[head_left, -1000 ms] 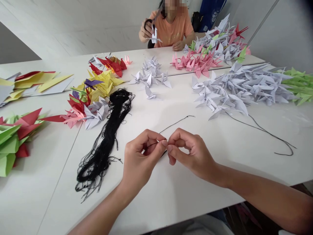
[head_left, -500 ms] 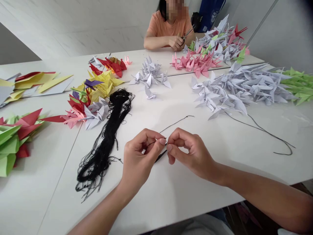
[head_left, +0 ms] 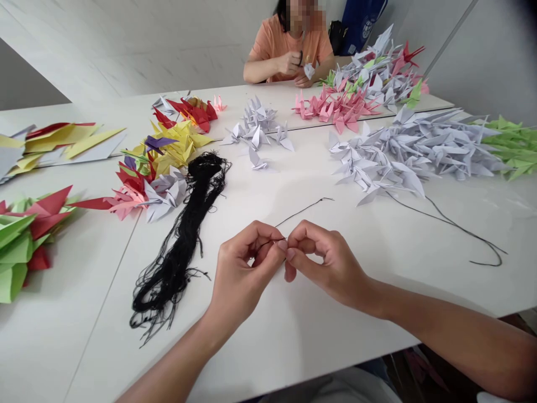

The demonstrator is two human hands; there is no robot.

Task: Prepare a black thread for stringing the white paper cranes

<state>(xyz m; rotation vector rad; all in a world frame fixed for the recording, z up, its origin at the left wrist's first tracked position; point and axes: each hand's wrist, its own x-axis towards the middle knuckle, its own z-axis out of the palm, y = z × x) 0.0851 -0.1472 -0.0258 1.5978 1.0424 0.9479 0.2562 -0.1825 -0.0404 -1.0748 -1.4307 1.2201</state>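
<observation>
The person's left hand [head_left: 245, 274] and right hand [head_left: 329, 268] hang just above the white bench [head_left: 293, 350], close together with the fingers curled inward. The left thumb and fingers are closed in a pinch on a thin black thread [head_left: 304, 210], whose free end runs up and to the right across the bench. The right fingertips [head_left: 291, 253] touch the left hand's fingertips at the thread, and whether they grip it too is hidden.

Just left of the left hand lies a long, tangled bundle of black threads [head_left: 173, 268]. To the right of the hands, a separate loose black cord [head_left: 455, 225] curves across the bench from a big heap of pale lilac origami cranes [head_left: 403, 158], with green cranes [head_left: 512, 146] beside it. At the left edge sit green and red cranes [head_left: 19, 240], and beyond them lie flat yellow and red paper shapes [head_left: 62, 140].

Farther up, a line of pink and lilac [head_left: 161, 193], yellow [head_left: 176, 140] and red cranes [head_left: 193, 115] stretches away past the bundle. Next come a small lilac cluster [head_left: 255, 126] and pink cranes [head_left: 331, 106], backed by a mixed heap [head_left: 377, 78]. Across the bench, a co-worker in an orange T-shirt [head_left: 289, 47] holds a small dark object and a white paper piece [head_left: 309, 70] in both hands. A blue bag [head_left: 361, 19] stands behind.
</observation>
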